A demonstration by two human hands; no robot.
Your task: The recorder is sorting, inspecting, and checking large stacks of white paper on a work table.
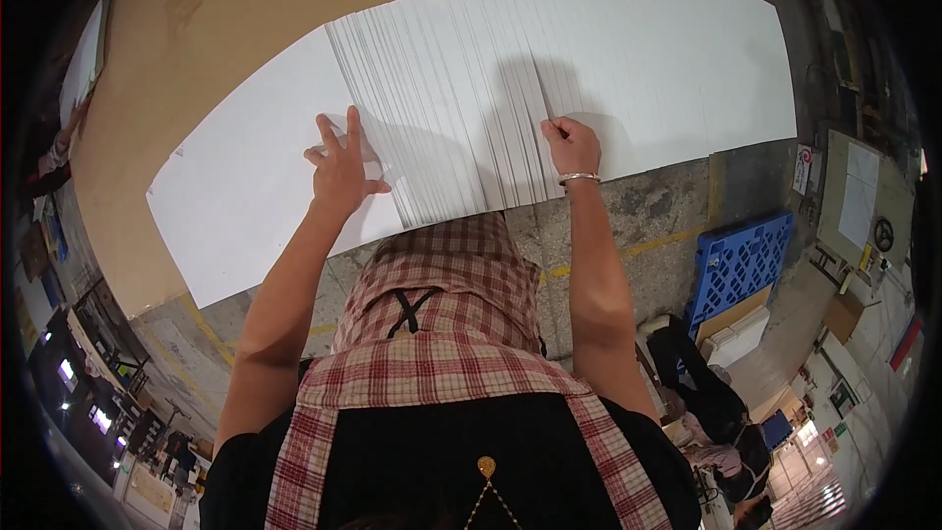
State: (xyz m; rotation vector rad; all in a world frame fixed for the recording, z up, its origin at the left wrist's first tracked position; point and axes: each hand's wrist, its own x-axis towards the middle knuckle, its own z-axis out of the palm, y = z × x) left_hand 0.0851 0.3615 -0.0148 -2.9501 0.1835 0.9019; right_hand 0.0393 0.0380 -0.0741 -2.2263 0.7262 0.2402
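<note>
A long row of overlapping white sheets (pixel 648 69) lies fanned across the table in front of me, their edges showing as closely set lines. My left hand (pixel 341 169) rests with fingers spread on the smooth top sheet (pixel 245 147), beside the band of stepped edges. My right hand (pixel 572 149), with a bracelet at the wrist, is closed in a pinch on the edge of one sheet right of the middle. That edge stands slightly raised, with a dark gap along it above my fingers.
The brown tabletop (pixel 196 29) extends beyond the sheets. A blue plastic pallet (pixel 741 270) stands at the right, near a stack of white boards (pixel 736 334). Another person (pixel 697 383) is at the lower right. At the far left a person's hand (pixel 74 120) touches other sheets.
</note>
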